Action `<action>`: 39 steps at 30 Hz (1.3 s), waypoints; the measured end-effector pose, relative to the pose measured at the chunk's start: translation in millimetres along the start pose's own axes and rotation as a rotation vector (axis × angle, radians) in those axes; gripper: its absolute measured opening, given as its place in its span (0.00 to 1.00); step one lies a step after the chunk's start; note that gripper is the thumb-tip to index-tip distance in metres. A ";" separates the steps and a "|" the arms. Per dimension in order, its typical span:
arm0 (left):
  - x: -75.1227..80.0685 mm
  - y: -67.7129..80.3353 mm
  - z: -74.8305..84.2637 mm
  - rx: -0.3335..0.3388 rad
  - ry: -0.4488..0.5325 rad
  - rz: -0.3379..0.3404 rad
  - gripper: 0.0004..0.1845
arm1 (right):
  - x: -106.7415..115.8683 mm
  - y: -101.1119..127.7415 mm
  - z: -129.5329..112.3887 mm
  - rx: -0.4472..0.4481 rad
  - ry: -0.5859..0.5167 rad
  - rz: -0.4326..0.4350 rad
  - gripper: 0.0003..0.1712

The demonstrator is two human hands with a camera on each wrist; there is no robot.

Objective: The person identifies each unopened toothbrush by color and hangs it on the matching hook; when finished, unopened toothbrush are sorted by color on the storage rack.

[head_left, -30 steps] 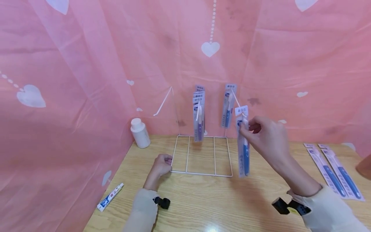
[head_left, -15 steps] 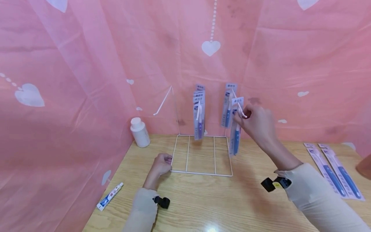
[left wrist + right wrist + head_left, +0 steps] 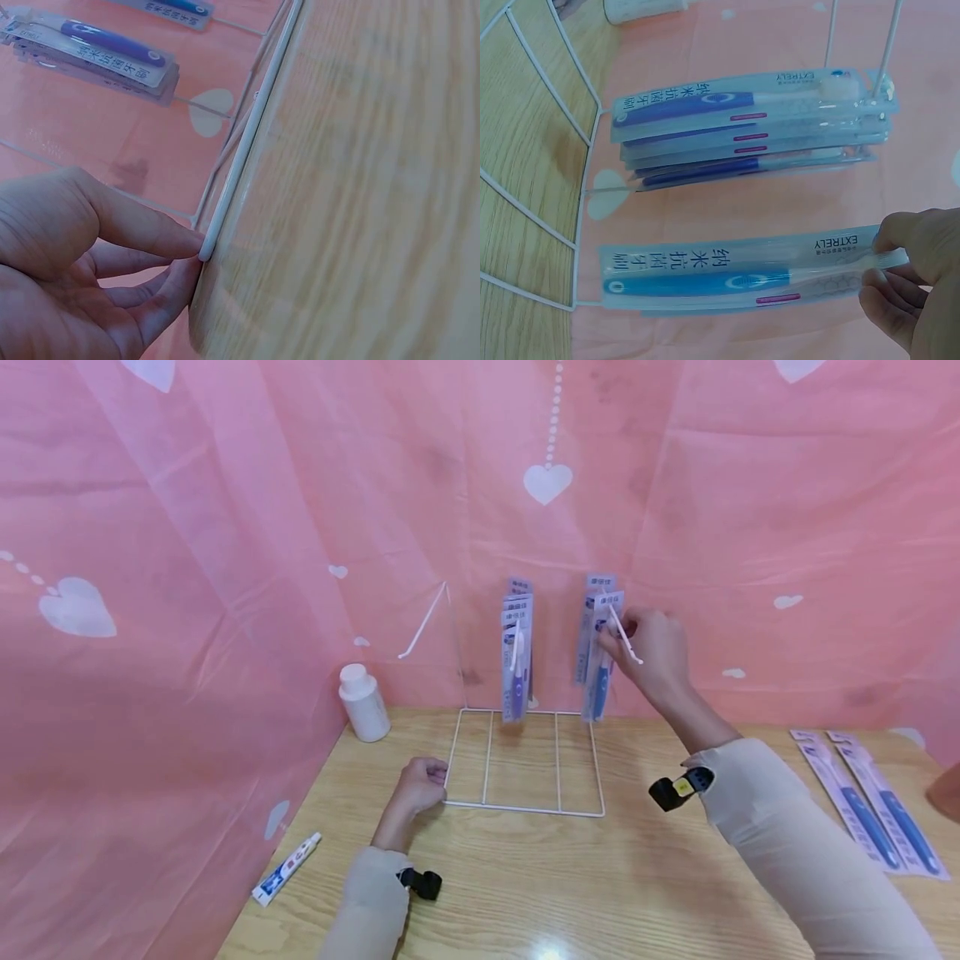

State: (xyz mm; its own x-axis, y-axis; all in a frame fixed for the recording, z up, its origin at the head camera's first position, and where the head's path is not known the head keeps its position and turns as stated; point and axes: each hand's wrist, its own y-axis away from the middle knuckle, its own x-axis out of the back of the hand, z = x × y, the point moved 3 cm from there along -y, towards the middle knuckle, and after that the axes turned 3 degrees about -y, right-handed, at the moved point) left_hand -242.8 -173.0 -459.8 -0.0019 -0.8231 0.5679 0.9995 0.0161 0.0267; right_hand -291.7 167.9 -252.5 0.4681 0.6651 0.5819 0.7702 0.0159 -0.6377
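A white wire display rack [image 3: 523,811] stands on the table with long hooks at its back. My left hand [image 3: 417,783] pinches the front left corner of its base; the left wrist view shows thumb and fingers at the white rod [image 3: 238,169]. My right hand [image 3: 654,647] pinches a packaged blue toothbrush [image 3: 602,689] near its top. The right hook [image 3: 624,633] passes through this pack's card, and another packaged toothbrush [image 3: 583,639] hangs behind it. Several packaged purple toothbrushes [image 3: 682,109] hang on the middle hook. The left hook [image 3: 422,625] is bare.
Two packaged blue toothbrushes [image 3: 870,802] lie at the table's right. A white bottle [image 3: 365,706] stands at the back left, with a toothpaste tube [image 3: 287,868] nearer the front. A brownish object [image 3: 947,793] shows at the right edge. Pink cloth [image 3: 375,485] hangs behind.
My right hand has moved back and left, sliding the packaged toothbrush along the right hook from its tip toward the pack behind. My left hand stays at the rack's corner.
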 end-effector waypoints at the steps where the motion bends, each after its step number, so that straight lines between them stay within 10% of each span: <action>1: -0.4 -0.2 0.0 0.002 0.000 -0.002 0.30 | -0.8 -0.9 1.0 -0.008 -0.002 -0.004 0.13; 28: 0.4 -1.4 3.2 0.010 -0.001 0.000 0.29 | -17.7 -22.8 14.2 -0.084 -0.027 0.026 0.16; 39: -2.1 -0.1 2.2 0.019 0.017 0.013 0.30 | 5.1 -1.9 50.3 -0.140 0.016 -0.148 0.21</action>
State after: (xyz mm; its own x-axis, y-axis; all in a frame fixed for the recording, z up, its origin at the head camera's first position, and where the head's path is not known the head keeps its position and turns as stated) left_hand -243.0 -170.0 -459.2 0.0119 -0.8322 0.5544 0.9987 0.0376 0.0350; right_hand -312.5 208.8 -273.7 0.3514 0.6512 0.6726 0.8831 0.0081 -0.4691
